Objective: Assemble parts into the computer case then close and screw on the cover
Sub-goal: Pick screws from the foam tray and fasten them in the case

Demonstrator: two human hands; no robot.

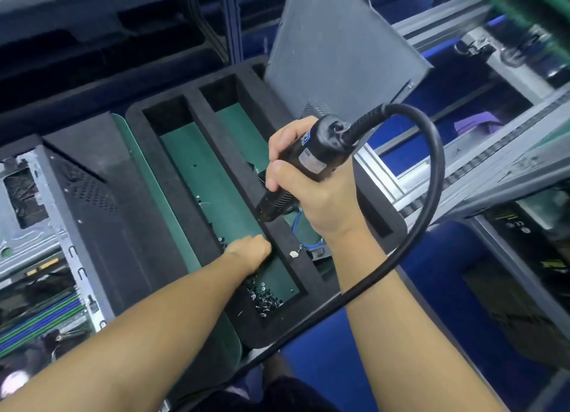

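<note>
My right hand [311, 189] grips a black electric screwdriver [308, 159], tip pointing down-left over a black foam tray [191, 177]; its thick cable [431, 202] loops right and back toward me. My left hand [249, 253] reaches down into the tray's long green-floored slot, fingers curled under and hidden, just above a pile of small dark screws [265, 299]. Whether it holds a screw cannot be seen. The open computer case [46, 226] lies at the left with its inside showing. A grey side cover [336, 48] leans upright behind the tray.
A second tray slot holds a blue wire [303, 239] and a small white tag [293, 254]. Aluminium rails of a conveyor frame [462, 152] run along the right. Dark foam shelves [92, 41] fill the back left. Blue floor shows below.
</note>
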